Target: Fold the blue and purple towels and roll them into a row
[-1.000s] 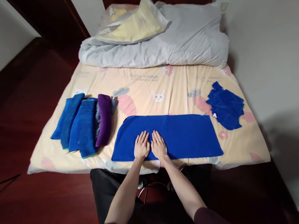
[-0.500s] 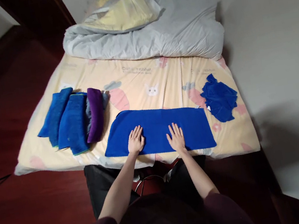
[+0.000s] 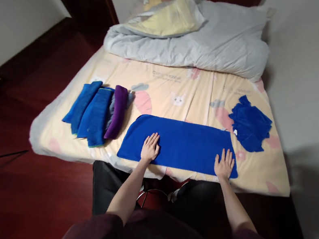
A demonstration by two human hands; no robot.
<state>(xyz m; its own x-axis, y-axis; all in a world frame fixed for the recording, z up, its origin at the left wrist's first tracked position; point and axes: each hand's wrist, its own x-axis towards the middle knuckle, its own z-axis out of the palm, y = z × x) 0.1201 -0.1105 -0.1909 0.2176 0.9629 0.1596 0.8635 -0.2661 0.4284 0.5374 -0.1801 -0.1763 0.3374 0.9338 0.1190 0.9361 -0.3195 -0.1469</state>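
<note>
We press both hands flat, fingers spread: our left hand (image 3: 150, 147) near the left end of the long folded royal-blue towel (image 3: 179, 145), our right hand (image 3: 224, 164) on its near right corner, on the cartoon-print bed sheet (image 3: 185, 90).

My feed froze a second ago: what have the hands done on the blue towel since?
The right hand slid right to the blue towel's near right corner; the left hand stayed flat near its left end. Nothing gripped. The folded towels and crumpled blue cloth are unchanged.

Grey duvet (image 3: 196, 47) at bed head, folded towels (image 3: 96, 111) left — crumpled blue cloth (image 3: 252, 128) rt.
</note>
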